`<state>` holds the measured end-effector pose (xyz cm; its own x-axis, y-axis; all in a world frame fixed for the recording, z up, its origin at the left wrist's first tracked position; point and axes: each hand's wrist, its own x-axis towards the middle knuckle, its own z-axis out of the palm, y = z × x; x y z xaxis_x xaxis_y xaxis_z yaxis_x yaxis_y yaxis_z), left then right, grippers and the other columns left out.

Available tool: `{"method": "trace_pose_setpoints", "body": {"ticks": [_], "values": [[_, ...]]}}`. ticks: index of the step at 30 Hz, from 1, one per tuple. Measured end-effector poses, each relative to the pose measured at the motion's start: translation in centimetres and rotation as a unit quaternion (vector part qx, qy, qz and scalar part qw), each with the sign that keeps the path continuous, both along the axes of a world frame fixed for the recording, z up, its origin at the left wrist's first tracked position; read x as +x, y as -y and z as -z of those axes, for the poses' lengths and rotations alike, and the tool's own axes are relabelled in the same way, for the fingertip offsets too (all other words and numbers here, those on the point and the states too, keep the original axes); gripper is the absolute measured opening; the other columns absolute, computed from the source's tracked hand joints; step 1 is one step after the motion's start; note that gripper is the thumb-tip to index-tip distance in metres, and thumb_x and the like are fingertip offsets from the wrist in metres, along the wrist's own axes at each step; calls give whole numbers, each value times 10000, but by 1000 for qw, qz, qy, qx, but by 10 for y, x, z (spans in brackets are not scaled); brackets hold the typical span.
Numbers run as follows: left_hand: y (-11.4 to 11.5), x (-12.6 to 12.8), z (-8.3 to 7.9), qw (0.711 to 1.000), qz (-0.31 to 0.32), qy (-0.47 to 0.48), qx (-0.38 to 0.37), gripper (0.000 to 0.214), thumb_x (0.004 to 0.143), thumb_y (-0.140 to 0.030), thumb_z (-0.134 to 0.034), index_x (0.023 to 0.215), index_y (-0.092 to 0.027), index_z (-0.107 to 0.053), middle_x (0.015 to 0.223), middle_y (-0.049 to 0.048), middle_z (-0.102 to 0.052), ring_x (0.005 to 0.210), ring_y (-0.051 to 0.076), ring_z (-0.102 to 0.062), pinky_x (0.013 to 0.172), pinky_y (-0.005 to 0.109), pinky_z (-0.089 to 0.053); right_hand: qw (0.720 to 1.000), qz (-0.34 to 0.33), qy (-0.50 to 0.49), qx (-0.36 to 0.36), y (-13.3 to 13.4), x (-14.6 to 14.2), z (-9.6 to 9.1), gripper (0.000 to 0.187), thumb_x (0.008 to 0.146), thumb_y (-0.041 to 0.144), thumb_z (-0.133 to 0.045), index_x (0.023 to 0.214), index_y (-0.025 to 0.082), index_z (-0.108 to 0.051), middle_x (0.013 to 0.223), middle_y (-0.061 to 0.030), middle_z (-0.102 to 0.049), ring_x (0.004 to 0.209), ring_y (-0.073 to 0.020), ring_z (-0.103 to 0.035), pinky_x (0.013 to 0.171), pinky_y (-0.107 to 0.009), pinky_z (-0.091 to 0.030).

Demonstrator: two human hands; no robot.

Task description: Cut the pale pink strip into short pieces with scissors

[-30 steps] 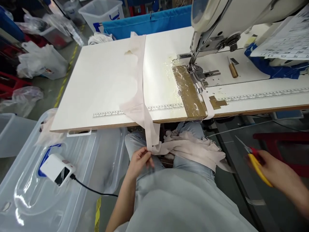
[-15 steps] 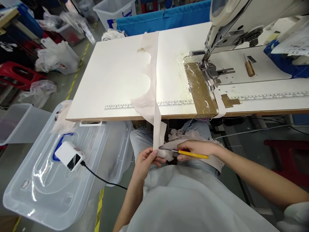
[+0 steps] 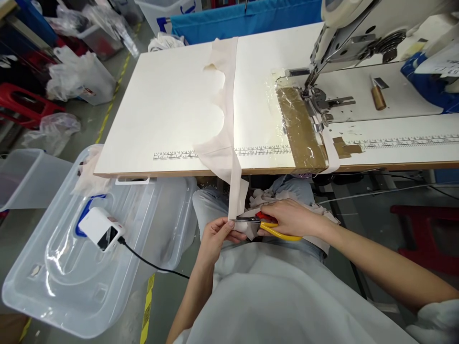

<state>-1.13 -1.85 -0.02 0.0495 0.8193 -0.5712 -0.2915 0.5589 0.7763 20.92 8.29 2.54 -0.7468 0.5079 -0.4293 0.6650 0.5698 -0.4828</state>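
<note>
My left hand (image 3: 223,232) pinches the lower end of a pale pink fabric strip (image 3: 235,188) above my lap. The strip hangs over the table's front edge from a scalloped fabric piece (image 3: 225,119) lying on the white tabletop. In my right hand (image 3: 287,217) is a pair of scissors (image 3: 274,228) with yellow and red handles. Their blades point left and reach the strip right beside my left fingertips; the exact blade contact is too small to tell. More pink fabric (image 3: 267,198) lies bunched on my lap, partly under my right hand.
A sewing machine (image 3: 319,95) stands on the table (image 3: 172,100) at the right, near a wooden-handled tool (image 3: 378,97). To the left is a lidded clear plastic bin (image 3: 64,286) carrying a white device (image 3: 101,229) with a black cable. A red stool (image 3: 426,239) stands at right.
The scissors have turned in my right hand, so the red handle part and both yellow loops show more. My left hand keeps its pinch. The whole view has shifted slightly.
</note>
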Motion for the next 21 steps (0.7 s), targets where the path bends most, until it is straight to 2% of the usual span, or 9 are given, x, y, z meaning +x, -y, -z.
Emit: {"method": "trace_pose_setpoints", "body": {"ticks": [6,12,17,19,21], "values": [[1,0,1,1000,1,-8,-1,512,700,-624,-806,800,-133,-698,655,90,-722,616,211,-709,596,271,-568,1000,3,4,2,2,0,3,442,909,490,-677,679,192,-445,619,-10,-540,546,-161,-467,539,-287,-185],[1,-2,3,1000,12,-21,-1,504,713,-612,-797,851,-134,-709,667,90,-725,626,227,-711,618,299,-574,1000,-1,-21,10,2,-2,5,448,914,555,-661,719,188,-495,701,-35,-598,608,-182,-532,544,-289,-187],[3,0,4,1000,18,-20,-3,475,745,-607,-772,783,-142,-681,650,88,-712,625,212,-699,634,291,-572,1000,-7,-16,4,1,-9,12,436,911,524,-674,696,184,-505,660,-29,-579,584,-174,-514,537,-287,-177],[3,-2,7,999,35,-35,-2,500,776,-629,-729,843,-136,-684,699,99,-719,634,207,-693,634,294,-567,1000,-1,-14,4,2,-7,15,454,909,517,-675,673,186,-473,646,-24,-568,571,-167,-495,538,-288,-177],[0,-8,12,993,38,-106,22,551,797,-635,-701,1035,-139,-674,915,128,-741,662,191,-680,609,290,-550,1000,20,-20,9,5,-1,18,471,903,516,-671,662,191,-429,628,-17,-548,558,-162,-472,543,-288,-179]]}}
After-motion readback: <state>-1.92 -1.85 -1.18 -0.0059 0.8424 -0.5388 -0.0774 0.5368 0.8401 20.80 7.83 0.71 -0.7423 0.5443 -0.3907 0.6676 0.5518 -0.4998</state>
